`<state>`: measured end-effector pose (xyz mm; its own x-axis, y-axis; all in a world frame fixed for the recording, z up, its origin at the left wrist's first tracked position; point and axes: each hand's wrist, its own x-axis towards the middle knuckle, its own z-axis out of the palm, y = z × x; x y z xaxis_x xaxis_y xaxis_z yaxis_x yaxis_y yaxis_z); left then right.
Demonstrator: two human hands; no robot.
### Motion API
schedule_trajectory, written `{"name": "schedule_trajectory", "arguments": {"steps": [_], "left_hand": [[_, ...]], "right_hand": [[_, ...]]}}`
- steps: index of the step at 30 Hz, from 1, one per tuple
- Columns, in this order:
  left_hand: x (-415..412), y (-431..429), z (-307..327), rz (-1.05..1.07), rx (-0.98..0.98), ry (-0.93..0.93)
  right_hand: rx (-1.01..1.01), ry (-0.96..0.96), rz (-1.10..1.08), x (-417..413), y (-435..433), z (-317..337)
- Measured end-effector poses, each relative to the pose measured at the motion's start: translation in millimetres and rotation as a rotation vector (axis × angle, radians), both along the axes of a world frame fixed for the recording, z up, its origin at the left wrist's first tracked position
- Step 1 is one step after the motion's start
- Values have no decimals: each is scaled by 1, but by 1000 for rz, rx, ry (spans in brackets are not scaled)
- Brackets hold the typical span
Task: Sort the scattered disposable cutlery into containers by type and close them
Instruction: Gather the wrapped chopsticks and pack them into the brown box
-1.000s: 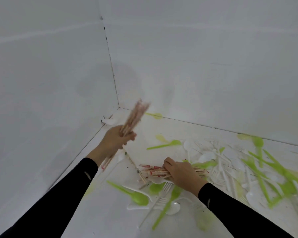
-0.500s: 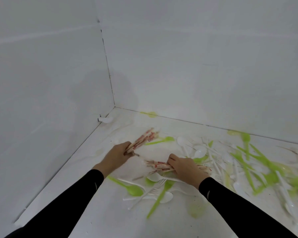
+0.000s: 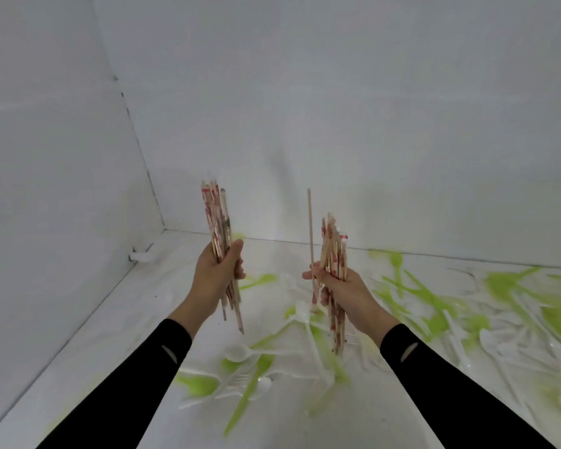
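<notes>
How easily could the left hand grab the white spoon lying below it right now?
Probably not easily: the left hand is full, gripping a bundle of chopsticks upright in the air. Nothing covers the white spoon, though.

White surface (image 3: 110, 335) strewn with green, white cutlery (image 3: 237, 353).

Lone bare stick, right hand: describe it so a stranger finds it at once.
Follow the right sleeve up to the right hand, which grips a bundle of red-printed chopsticks. Just left of that bundle, the lone bare stick stands taller: plain wood, no print.
</notes>
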<state>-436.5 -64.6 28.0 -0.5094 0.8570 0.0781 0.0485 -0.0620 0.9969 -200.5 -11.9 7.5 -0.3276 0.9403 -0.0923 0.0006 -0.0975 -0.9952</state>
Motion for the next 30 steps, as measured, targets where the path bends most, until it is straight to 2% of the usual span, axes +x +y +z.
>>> {"name": "schedule_trajectory", "arguments": {"steps": [4,8,13,16,19,24,28,30], "left_hand": [[79,17,18,-114,14,-81],[168,33,28,-292,12,-110],[283,39,27,-405,38,-62],[347,34,24,-485,-30,-125],[405,23,19,-632,-51,-138],[489,3,17,-797,-40,-162],[541,-5,18,-768,-55,-142],[559,-7,15,-730,-27,-143]], "right_hand": [[-37,20,-22,51,-13,17],[-34,-49,-3,105,-34,30],[-20,-124,-195,205,-59,32],[-18,-98,-340,266,-70,30],[-43,-47,-389,315,-82,29],[-17,-133,-477,385,-102,27],[41,-201,-634,426,-110,17],[58,-168,-729,440,-111,13]]}}
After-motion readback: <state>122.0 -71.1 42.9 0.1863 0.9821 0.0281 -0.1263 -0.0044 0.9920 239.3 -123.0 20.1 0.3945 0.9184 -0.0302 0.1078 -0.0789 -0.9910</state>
